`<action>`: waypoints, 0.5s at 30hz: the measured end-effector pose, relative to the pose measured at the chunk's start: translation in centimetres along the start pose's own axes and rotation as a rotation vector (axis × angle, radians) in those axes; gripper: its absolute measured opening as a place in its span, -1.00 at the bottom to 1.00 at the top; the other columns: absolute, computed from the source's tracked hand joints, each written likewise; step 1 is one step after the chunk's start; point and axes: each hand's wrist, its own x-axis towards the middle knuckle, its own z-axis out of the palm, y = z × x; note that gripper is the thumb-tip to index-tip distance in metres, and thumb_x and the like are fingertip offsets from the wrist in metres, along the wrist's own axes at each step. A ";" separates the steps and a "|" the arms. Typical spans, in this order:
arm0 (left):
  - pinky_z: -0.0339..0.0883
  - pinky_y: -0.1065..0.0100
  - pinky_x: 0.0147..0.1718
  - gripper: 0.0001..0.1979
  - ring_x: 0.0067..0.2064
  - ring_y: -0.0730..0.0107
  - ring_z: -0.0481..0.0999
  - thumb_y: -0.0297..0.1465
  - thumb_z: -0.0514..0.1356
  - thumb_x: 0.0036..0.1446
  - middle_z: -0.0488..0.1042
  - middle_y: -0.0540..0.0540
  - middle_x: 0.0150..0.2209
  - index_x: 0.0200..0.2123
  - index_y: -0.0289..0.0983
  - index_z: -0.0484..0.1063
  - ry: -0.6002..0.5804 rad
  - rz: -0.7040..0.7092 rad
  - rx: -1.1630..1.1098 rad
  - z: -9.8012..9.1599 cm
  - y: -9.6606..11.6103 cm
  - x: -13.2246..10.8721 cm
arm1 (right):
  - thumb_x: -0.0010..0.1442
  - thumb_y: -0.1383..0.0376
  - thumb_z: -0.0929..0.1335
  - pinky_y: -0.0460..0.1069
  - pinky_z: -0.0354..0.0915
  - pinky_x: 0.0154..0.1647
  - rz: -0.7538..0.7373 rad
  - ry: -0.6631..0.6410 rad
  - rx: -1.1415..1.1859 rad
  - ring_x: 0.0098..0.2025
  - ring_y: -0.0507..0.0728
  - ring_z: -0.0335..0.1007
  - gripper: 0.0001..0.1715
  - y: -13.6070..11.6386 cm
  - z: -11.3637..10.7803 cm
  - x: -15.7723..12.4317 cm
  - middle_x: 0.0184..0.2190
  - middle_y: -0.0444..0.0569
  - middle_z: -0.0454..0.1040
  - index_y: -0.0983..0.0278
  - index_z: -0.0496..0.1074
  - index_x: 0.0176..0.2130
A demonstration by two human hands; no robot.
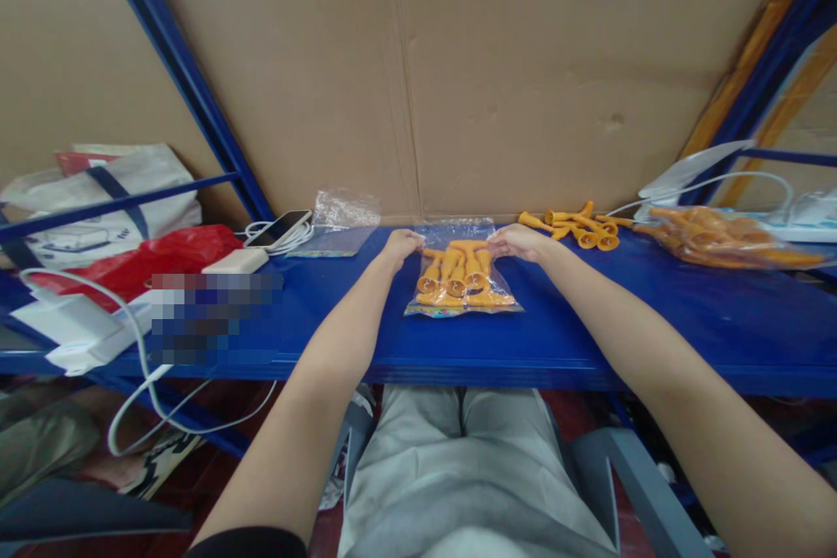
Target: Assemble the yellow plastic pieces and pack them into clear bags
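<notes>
A clear plastic bag (503, 301) lies on the blue table in front of me, with several orange horn-shaped plastic pieces (456, 270) inside. At its upper left edge, my left hand (404, 246) is closed, fingers pinching the plastic. My right hand (519, 242) pinches the upper right edge in the same way. The bag's far end lies flat beyond both hands, toward the cardboard. Loose orange horn-shaped pieces (579, 227) are heaped just past my right hand. Left of my left hand rests another clear bag (340, 227) that looks flat.
The blue table (314, 305) backs onto a cardboard wall (418, 87). A filled bag of orange pieces (712, 235) lies at right. Left are a phone (281, 229), a red plastic bag (157, 257), a power strip (98, 340) and a hanging white cable (140, 366). Another person's leg (58, 445) shows lower left.
</notes>
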 end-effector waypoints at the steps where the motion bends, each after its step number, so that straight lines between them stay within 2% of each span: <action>1: 0.45 0.37 -0.19 -0.74 -0.47 0.45 0.52 -0.69 0.26 -0.03 0.43 0.04 -0.66 -0.64 -0.32 0.35 0.002 -0.009 -0.022 0.0 0.1 -0.2 | 0.20 0.60 0.33 -0.09 0.43 -0.26 0.009 -0.011 0.005 -0.55 -0.01 0.42 -0.80 0.0 -0.2 0.0 -0.60 -0.05 0.46 0.39 0.41 -0.41; 5: 0.48 0.33 -0.16 -0.72 -0.43 0.43 0.57 -0.73 0.21 0.03 0.48 -0.01 -0.62 -0.59 -0.32 0.30 -0.075 -0.023 -0.111 0.2 0.4 -0.9 | 0.22 0.60 0.31 -0.08 0.44 -0.23 0.011 -0.047 0.015 -0.50 0.01 0.47 -0.80 0.0 -0.6 -0.2 -0.55 0.00 0.49 0.40 0.40 -0.39; 8: 0.48 0.32 -0.12 -0.75 -0.41 0.43 0.59 -0.75 0.22 0.00 0.51 -0.02 -0.60 -0.55 -0.34 0.35 -0.151 -0.013 -0.119 0.0 0.4 -1.1 | 0.21 0.58 0.32 -0.07 0.45 -0.27 -0.030 -0.037 0.010 -0.53 0.00 0.47 -0.85 0.1 -0.6 -0.1 -0.54 -0.05 0.50 0.40 0.45 -0.26; 12: 0.49 0.26 -0.08 -0.80 -0.41 0.40 0.60 -0.74 0.27 -0.09 0.54 -0.03 -0.57 -0.50 -0.36 0.46 -0.228 -0.003 -0.093 -0.5 0.5 -1.1 | 0.17 0.56 0.36 -0.09 0.45 -0.36 -0.076 -0.052 -0.034 -0.55 0.01 0.47 -0.71 0.4 -0.8 0.2 -0.53 -0.06 0.53 0.40 0.51 -0.10; 15: 0.50 0.25 -0.08 -0.82 -0.43 0.41 0.59 -0.73 0.28 -0.11 0.55 -0.03 -0.57 -0.50 -0.35 0.50 -0.240 0.026 -0.104 -0.6 0.5 -1.1 | 0.15 0.55 0.37 -0.12 0.45 -0.40 -0.110 -0.078 -0.041 -0.52 0.02 0.50 -0.74 0.6 -1.1 0.4 -0.50 -0.02 0.56 0.40 0.54 -0.15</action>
